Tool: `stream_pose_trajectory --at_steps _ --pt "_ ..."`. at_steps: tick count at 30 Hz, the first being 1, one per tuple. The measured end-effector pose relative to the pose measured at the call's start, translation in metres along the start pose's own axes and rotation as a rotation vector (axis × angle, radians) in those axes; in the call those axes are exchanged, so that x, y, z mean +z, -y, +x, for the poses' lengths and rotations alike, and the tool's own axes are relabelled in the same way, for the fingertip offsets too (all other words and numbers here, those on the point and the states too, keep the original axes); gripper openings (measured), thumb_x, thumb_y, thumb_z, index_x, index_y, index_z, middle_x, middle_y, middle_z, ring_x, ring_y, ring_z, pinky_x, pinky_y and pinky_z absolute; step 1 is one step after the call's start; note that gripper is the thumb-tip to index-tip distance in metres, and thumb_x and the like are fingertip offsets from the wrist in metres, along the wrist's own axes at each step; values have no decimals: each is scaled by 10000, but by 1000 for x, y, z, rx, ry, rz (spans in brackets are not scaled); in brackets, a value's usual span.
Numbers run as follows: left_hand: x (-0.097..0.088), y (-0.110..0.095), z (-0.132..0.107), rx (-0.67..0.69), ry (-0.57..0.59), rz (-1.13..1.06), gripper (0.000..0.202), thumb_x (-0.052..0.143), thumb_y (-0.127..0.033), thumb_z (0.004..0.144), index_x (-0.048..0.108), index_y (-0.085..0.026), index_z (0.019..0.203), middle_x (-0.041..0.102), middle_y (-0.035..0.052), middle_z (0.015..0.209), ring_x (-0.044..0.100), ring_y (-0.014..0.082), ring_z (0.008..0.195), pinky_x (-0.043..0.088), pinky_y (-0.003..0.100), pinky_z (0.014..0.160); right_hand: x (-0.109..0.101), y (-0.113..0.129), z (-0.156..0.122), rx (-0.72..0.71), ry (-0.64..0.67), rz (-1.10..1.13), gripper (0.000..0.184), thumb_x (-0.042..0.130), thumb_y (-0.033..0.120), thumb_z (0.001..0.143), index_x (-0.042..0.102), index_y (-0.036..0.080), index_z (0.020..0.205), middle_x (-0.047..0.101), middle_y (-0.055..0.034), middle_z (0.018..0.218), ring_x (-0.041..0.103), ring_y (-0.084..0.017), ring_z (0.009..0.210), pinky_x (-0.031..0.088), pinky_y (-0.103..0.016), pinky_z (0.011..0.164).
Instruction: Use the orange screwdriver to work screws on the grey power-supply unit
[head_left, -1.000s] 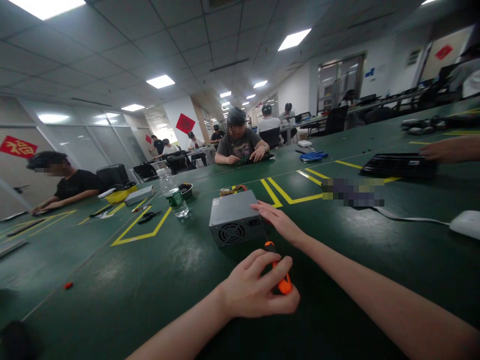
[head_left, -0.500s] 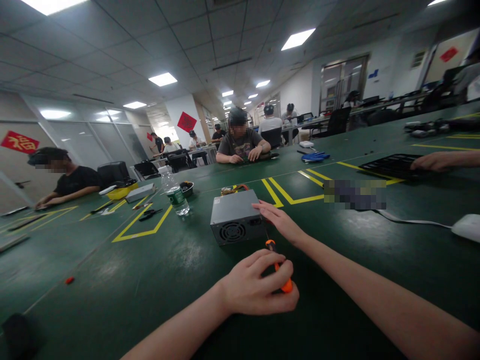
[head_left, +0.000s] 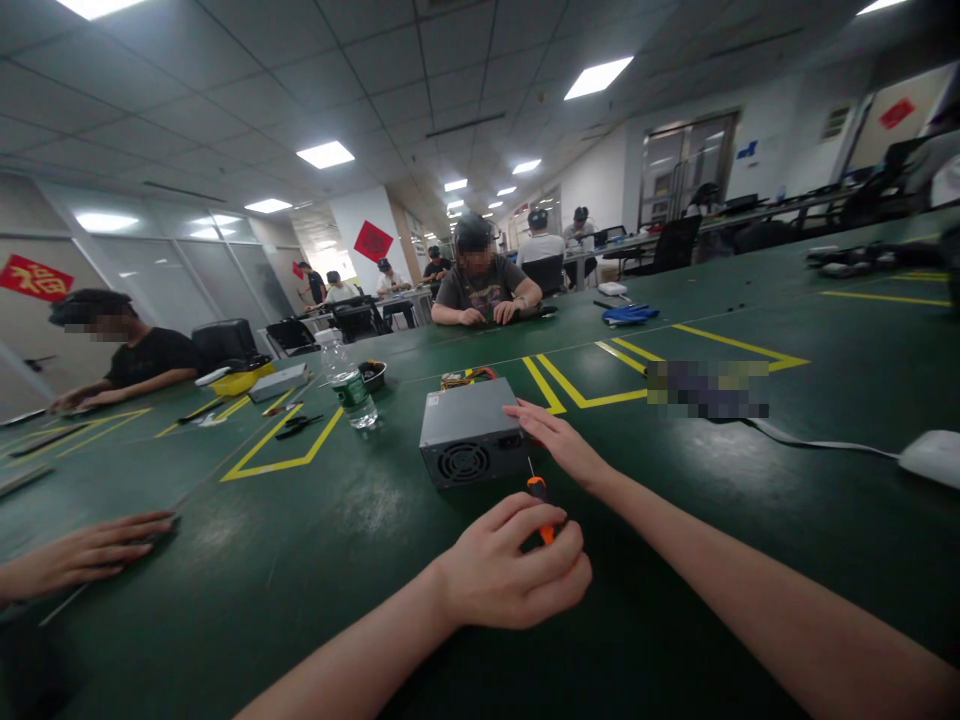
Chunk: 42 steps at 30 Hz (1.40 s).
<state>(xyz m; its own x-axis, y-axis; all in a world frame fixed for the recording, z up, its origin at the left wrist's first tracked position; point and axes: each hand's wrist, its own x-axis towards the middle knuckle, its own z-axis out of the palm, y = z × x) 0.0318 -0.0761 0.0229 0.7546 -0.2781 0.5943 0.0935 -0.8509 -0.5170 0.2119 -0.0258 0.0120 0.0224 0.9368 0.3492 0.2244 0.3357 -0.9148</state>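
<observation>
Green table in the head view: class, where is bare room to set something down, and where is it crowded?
Bare mat lies between the power supply and another person's hand, below the yellow tape; also right of the right hand, toward the white device. Crowded: the power supply's front, where the left hand grips the screwdriver, and around the bottle.
</observation>
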Motion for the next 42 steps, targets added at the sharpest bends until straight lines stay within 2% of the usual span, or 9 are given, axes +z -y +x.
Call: stream_pose_trajectory --at_steps 4,7,9,13,19,26,32,36,42 --pt "1 -2 4 -58 27 -101 278 535 -240 829 516 -182 1100 626 43 1064 547 145 1081 432 300 993 -1 0 0 -9 2 -18 399 460 469 832 603 260 1139 411 -34 1377 316 -218 1300 208 -392 1081" --pt "4 -4 5 -171 85 -204 197 458 -238 866 513 -136 1026 626 85 1047 524 122 1127 418 259 1004 -1 1 1 -22 4 -29 383 472 444 828 607 257 1133 421 -31 1371 308 -208 1304 173 -381 1094" --pt "6 -4 3 -189 76 -207 180 456 -255 862 517 -148 993 620 78 1032 502 153 1160 420 304 1008 -2 2 0 -27 7 -32 369 473 423 829 608 259 1130 430 -29 1364 305 -197 1306 157 -374 1099" --pt "5 -3 -1 -43 85 -105 241 554 -235 806 519 -231 1044 582 26 1066 435 243 1226 381 450 1026 -2 2 0 -22 11 -28 378 456 406 838 600 239 1144 419 -46 1371 302 -198 1307 184 -373 1092" --pt "4 -3 0 1 86 -68 122 565 -228 797 542 -218 916 582 11 1013 503 224 1146 394 434 1017 -1 0 0 -3 10 -15 372 444 428 843 600 269 1141 404 -31 1382 335 -209 1289 245 -395 1067" --pt "5 -2 -2 14 173 -100 193 517 -216 834 493 -154 1015 561 96 1135 415 250 1231 376 433 1022 -1 3 0 9 8 -11 373 459 434 831 606 275 1135 411 -30 1378 340 -227 1284 249 -410 1061" --pt "7 -4 -4 -80 129 -105 78 493 -198 844 512 -199 920 621 14 925 504 180 1086 352 393 997 0 1 0 6 1 -14 376 448 442 836 604 278 1136 405 -29 1382 340 -225 1284 239 -413 1066" --pt "8 -6 -9 -238 90 -12 137 545 -281 829 510 -192 928 628 34 1048 501 168 1004 390 334 883 0 -1 1 1 -3 -18 391 440 445 840 594 264 1151 398 -37 1386 334 -218 1289 239 -402 1068" --pt "7 -9 -6 -199 93 -12 200 529 -233 826 502 -210 1023 604 49 1064 558 147 990 473 287 833 0 -1 1 -19 2 -29 383 452 450 837 601 269 1140 423 -26 1371 310 -209 1305 220 -392 1077"
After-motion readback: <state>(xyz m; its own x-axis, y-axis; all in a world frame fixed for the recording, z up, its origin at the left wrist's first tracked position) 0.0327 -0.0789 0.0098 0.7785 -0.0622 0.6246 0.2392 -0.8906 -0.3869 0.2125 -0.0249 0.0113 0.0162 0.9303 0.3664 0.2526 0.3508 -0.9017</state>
